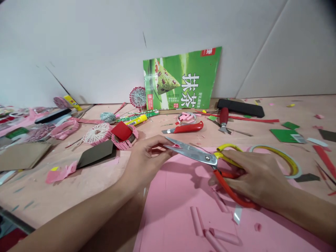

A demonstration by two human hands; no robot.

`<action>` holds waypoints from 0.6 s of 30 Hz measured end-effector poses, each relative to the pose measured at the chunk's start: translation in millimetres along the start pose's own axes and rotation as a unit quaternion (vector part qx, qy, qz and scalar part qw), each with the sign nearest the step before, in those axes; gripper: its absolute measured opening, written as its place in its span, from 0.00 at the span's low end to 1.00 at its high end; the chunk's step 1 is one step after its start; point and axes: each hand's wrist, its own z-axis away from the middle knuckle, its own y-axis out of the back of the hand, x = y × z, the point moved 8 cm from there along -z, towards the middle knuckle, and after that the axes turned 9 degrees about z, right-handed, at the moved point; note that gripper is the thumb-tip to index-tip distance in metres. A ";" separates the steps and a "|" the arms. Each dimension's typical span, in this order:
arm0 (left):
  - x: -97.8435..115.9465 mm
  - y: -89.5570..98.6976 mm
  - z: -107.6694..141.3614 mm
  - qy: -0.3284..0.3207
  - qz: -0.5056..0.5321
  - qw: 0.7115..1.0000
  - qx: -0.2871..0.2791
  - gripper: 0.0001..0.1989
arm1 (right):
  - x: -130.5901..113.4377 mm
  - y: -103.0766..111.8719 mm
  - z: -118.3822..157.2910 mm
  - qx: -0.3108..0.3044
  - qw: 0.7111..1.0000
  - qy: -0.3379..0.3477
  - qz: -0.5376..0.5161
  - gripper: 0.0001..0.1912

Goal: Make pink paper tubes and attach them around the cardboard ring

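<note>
My right hand [257,175] grips a pair of large steel scissors [194,153] with red and yellow handles, its fingers through the loops. My left hand [147,157] pinches a small pink paper scrap [174,146] at the scissor blades, close to their tips. Both hands are above a pink paper sheet [178,199]. Several rolled pink paper strips [202,224] lie on that sheet, nearer to me. The hands hide part of the scissors' pivot side and the sheet below.
A red box cutter [183,128], a dish of pink rolls [187,118], a red-handled tool [223,119], a tape roll [275,159] and a pink woven paper craft [123,140] lie on the cluttered tan tabletop [52,196]. A green printed package [181,78] leans against the white wall.
</note>
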 end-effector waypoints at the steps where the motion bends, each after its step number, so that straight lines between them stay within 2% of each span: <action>1: -1.1 0.2 0.0 0.000 -0.002 1.000 -0.002 0.03 | -0.1 0.3 0.0 -0.001 1.000 0.003 -0.006 0.25; 7: -3.7 0.9 -1.4 -0.001 -0.016 1.000 -0.009 0.01 | 3.2 -1.4 2.3 -0.027 0.999 -0.015 -0.039 0.27; 10: -2.7 3.0 -3.0 0.009 -0.028 1.000 0.009 0.03 | 5.6 -2.1 3.0 -0.041 0.996 -0.041 -0.065 0.25; 15: -5.2 3.1 -4.3 0.025 -0.040 0.999 0.017 0.05 | 14.2 2.5 0.3 -0.014 0.993 -0.097 -0.063 0.26; 18: -6.0 2.2 -3.6 0.021 -0.047 0.999 0.006 0.06 | 21.5 -3.7 -2.2 -0.046 0.984 -0.142 -0.098 0.29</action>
